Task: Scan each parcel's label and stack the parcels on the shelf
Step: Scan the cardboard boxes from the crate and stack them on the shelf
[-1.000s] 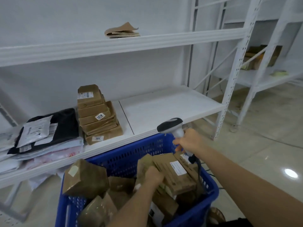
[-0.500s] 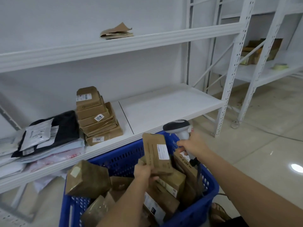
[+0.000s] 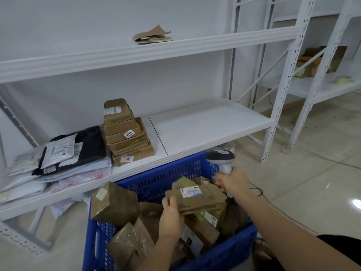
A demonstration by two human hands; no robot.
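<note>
Above the blue crate (image 3: 156,178): flat cardboard parcel (image 3: 197,198), lying roughly level, white label (image 3: 191,192) facing up. Left hand (image 3: 170,218) at the parcel's near-left corner, fingers curled under the edge and thumb on top, gripping it. Right hand (image 3: 233,182) just beyond the parcel's right end, wrapped tight round the handle of a scanner (image 3: 219,158); dark head of the scanner raised over the crate's far right corner, well above the label. Thin black cord (image 3: 257,190) looping off near the right wrist.

Inside the crate, under and around the held parcel: more brown boxes, tumbled at all angles, some taped in clear film; one larger box (image 3: 115,204) propped against the crate's left wall, a pale sticker on its upper face.

Behind the crate: white shelf (image 3: 211,122), middle board level with the crate's far rim. Left of the crate's line on that board, a stack of brown parcels (image 3: 127,133), stickers reading 1218 and 300 on two of them. Further left of the stack, touching it, a heap of soft mail bags (image 3: 64,153), black, grey and white. Higher board, above the stack: folded brown paper (image 3: 152,35).

Right of the crate: glossy tiled floor and a second white rack (image 3: 320,75) with cartons on it.
</note>
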